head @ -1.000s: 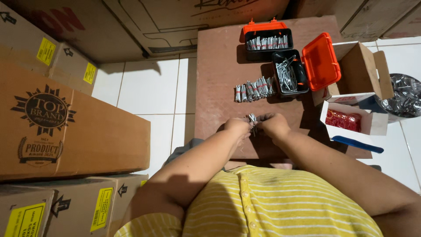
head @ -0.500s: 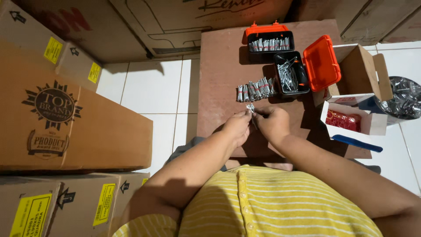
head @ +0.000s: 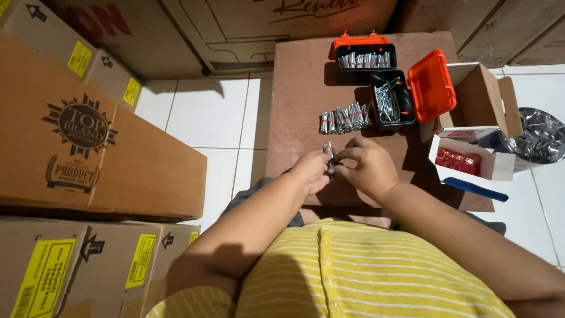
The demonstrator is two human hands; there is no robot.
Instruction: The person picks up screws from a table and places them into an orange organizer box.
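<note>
**Both hands pinch one small metal piece**

Over the near part of the brown board [head: 300, 88], the left hand [head: 311, 171] and right hand [head: 368, 168] meet, fingertips closed narrowly on a small metal fastener [head: 328, 150]. A row of similar fasteners [head: 345, 118] lies just beyond, near two open orange-lidded cases [head: 388, 100]

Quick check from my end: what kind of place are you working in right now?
Probably a storeroom or stockroom: stacked cardboard cartons crowd a white tiled floor, and a brown board laid low serves as the worktop.
</note>
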